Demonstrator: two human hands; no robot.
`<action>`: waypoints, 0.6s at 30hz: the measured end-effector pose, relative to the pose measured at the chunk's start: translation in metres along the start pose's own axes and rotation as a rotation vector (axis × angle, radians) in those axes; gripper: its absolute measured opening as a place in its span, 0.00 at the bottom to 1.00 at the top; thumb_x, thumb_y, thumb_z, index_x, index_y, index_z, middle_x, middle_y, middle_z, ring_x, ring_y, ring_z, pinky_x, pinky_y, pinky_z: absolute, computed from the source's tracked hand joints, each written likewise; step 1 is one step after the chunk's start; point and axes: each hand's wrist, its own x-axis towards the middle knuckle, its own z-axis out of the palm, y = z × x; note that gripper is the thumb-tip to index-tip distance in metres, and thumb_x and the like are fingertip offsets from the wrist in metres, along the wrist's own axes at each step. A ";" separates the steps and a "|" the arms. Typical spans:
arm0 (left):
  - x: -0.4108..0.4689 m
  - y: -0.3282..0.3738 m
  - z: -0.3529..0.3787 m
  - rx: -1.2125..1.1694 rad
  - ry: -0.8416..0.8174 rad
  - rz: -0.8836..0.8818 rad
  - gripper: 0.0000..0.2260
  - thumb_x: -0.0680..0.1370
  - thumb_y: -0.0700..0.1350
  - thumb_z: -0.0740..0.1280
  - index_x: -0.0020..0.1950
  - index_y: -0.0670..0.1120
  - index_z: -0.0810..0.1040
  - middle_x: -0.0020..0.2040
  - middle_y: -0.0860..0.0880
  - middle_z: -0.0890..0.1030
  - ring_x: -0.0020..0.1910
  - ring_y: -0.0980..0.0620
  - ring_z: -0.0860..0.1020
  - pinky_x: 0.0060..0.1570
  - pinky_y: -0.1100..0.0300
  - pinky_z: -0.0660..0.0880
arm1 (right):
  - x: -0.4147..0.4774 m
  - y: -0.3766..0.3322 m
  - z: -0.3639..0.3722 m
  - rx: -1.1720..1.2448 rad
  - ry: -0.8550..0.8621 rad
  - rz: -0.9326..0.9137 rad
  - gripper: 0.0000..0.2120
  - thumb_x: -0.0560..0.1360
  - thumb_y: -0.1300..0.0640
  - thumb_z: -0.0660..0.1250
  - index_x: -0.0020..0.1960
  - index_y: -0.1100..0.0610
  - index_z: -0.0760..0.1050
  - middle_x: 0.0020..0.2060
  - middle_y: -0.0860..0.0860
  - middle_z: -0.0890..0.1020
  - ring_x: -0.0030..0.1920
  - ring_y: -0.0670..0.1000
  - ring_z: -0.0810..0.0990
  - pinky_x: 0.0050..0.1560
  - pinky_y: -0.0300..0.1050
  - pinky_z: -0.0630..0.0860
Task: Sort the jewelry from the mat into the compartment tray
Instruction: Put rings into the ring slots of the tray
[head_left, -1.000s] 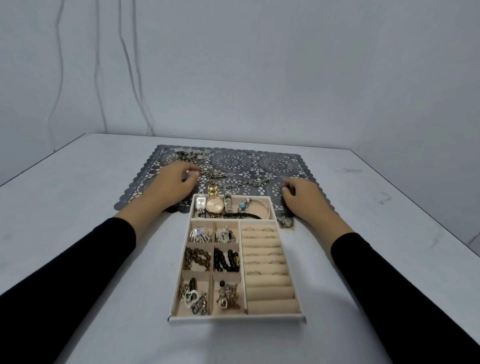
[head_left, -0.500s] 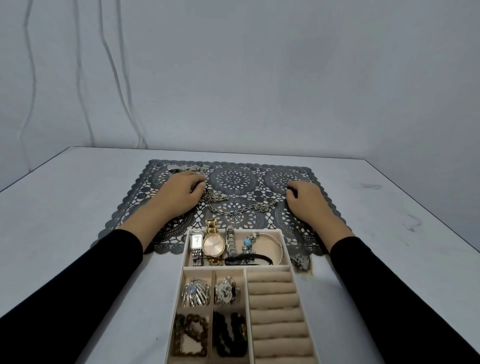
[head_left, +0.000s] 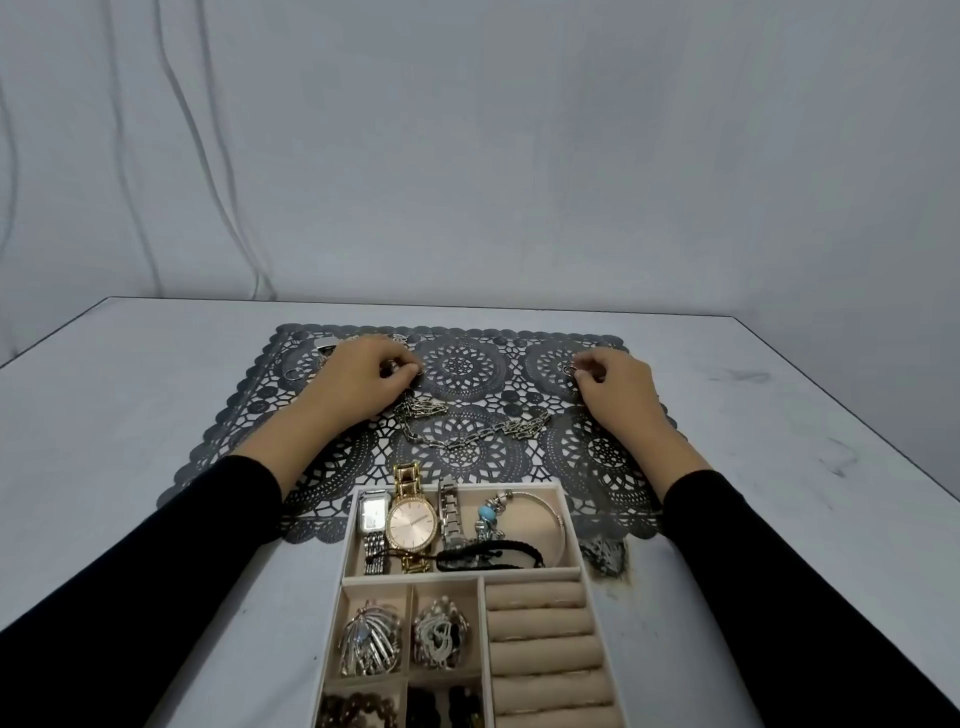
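Both our hands have slid toward the far edge of the dark grey lace-cut mat (head_left: 462, 364). Our left hand (head_left: 358, 384) curls over something small that stays hidden, so we cannot tell its grip. Our right hand (head_left: 618, 389) touches a small silver ring (head_left: 570, 370) near the mat's far right corner, pinched or not unclear. The silver link chain (head_left: 467, 436) lies mid-mat. The beige compartment tray (head_left: 574, 512), at the near edge of the white desk (head_left: 130, 415), is cut off below.

Both hands have moved further out over the mat (head_left: 462, 366) in the last second. The left hand (head_left: 358, 382) went from beside the tray's (head_left: 530, 486) far left corner to the mat's far left part. The right hand (head_left: 618, 387) left the far right corner and now has its fingertips at a small ring (head_left: 570, 370) on the far right. The tray also sits lower in view, near compartments cut off
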 end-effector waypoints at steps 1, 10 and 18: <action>0.001 0.001 0.000 -0.015 0.007 -0.004 0.07 0.79 0.46 0.67 0.53 0.49 0.84 0.47 0.53 0.79 0.46 0.54 0.75 0.47 0.60 0.68 | 0.001 0.000 0.000 0.008 -0.001 0.008 0.13 0.78 0.61 0.63 0.61 0.59 0.78 0.57 0.54 0.80 0.57 0.51 0.77 0.58 0.38 0.67; 0.010 -0.007 0.004 -0.064 0.006 -0.062 0.08 0.76 0.49 0.72 0.54 0.50 0.82 0.49 0.53 0.80 0.44 0.56 0.76 0.45 0.63 0.68 | 0.020 0.003 0.008 -0.078 -0.086 0.038 0.07 0.76 0.56 0.65 0.52 0.55 0.80 0.56 0.56 0.77 0.58 0.55 0.75 0.60 0.47 0.70; 0.015 -0.009 0.005 -0.011 -0.045 -0.042 0.06 0.76 0.49 0.71 0.52 0.52 0.83 0.48 0.52 0.79 0.42 0.58 0.73 0.45 0.61 0.68 | 0.020 0.004 0.007 0.010 -0.071 -0.014 0.03 0.74 0.61 0.68 0.47 0.55 0.77 0.45 0.52 0.78 0.47 0.50 0.74 0.48 0.41 0.68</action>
